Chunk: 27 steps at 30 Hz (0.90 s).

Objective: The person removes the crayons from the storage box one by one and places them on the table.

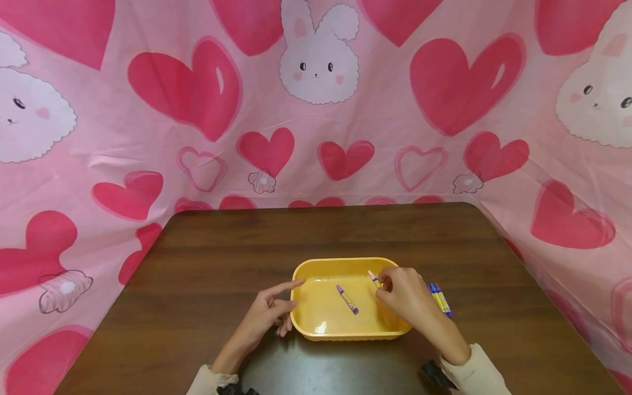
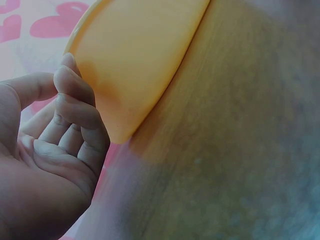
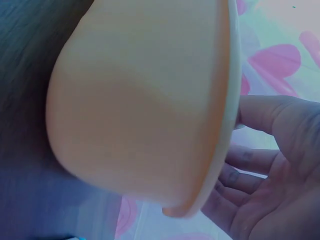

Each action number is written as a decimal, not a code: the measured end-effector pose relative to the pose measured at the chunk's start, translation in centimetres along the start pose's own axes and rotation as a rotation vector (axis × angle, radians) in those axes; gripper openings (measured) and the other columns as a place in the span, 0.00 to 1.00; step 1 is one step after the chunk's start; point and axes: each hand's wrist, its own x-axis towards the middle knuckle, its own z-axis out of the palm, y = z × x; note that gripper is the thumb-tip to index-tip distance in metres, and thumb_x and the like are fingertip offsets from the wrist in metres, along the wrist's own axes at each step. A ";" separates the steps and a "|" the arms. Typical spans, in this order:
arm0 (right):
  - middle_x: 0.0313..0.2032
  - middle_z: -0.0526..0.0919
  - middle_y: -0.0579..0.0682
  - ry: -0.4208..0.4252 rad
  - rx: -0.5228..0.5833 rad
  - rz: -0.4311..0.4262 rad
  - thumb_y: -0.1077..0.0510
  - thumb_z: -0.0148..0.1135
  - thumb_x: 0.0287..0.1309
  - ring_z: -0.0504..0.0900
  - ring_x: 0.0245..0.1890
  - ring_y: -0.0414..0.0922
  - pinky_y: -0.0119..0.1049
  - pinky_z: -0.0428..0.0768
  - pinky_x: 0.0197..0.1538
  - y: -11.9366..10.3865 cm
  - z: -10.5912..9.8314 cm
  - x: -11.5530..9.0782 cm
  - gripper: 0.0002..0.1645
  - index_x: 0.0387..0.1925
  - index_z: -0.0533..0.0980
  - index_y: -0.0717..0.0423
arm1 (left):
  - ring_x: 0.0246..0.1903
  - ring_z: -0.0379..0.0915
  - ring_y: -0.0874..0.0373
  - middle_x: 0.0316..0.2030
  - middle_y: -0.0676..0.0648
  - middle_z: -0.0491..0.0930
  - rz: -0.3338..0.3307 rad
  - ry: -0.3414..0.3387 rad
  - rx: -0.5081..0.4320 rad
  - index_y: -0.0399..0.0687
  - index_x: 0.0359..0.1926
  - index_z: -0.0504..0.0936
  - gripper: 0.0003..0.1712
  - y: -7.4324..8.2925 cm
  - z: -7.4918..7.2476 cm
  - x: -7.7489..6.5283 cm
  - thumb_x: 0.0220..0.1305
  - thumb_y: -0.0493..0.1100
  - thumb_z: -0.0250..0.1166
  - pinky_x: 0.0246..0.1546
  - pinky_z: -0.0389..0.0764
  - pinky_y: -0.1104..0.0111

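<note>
A yellow plastic tray (image 1: 345, 334) stands on the dark wooden table. My left hand (image 1: 264, 312) holds the tray's left rim, its index finger and thumb reaching over the edge and the other fingers bent outside; the left wrist view shows these fingers against the tray wall (image 2: 135, 65). Over the tray's right side, my right hand (image 1: 407, 291) pinches a crayon with a pale pink tip (image 1: 374, 278) between thumb and fingers. In the right wrist view the tray wall hides the crayon and the fingertips. A purple crayon (image 1: 348, 299) lies slanted on the tray floor.
Several crayons (image 1: 439, 299) lie side by side on the table (image 1: 222, 258), right of the tray, partly behind my right hand. A pink cloth (image 1: 316, 120) with hearts and rabbits hangs around the table's back and sides.
</note>
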 end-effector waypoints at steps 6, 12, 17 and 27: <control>0.19 0.77 0.40 0.095 0.031 -0.051 0.68 0.69 0.40 0.72 0.21 0.36 0.33 0.76 0.28 0.7 -0.7 -0.8 0.07 0.25 0.82 0.56 | 0.12 0.71 0.62 0.16 0.50 0.79 0.000 -0.006 -0.015 0.33 0.71 0.64 0.31 -0.2 0.0 0.0 0.72 0.39 0.60 0.15 0.74 0.72; 0.21 0.79 0.42 0.142 0.042 -0.045 0.69 0.68 0.42 0.74 0.22 0.36 0.33 0.77 0.28 1.5 -1.9 -1.5 0.08 0.28 0.83 0.58 | 0.12 0.71 0.62 0.16 0.50 0.79 -0.012 -0.003 -0.019 0.34 0.71 0.64 0.31 -0.1 0.0 0.0 0.72 0.39 0.60 0.15 0.75 0.73; 0.23 0.80 0.42 0.177 0.023 -0.044 0.69 0.69 0.43 0.76 0.23 0.37 0.33 0.78 0.28 2.2 -2.9 -2.2 0.08 0.29 0.84 0.58 | 0.12 0.71 0.62 0.16 0.50 0.79 -0.012 -0.003 -0.015 0.35 0.72 0.64 0.31 -0.1 -0.1 0.1 0.72 0.39 0.59 0.15 0.75 0.72; 0.22 0.82 0.42 0.266 0.066 0.031 0.69 0.68 0.44 0.77 0.22 0.34 0.27 0.77 0.27 5.5 -4.5 -3.1 0.08 0.31 0.85 0.60 | 0.12 0.70 0.62 0.16 0.50 0.79 0.000 -0.005 -0.016 0.33 0.71 0.64 0.30 -0.1 -0.1 0.0 0.73 0.38 0.58 0.14 0.74 0.73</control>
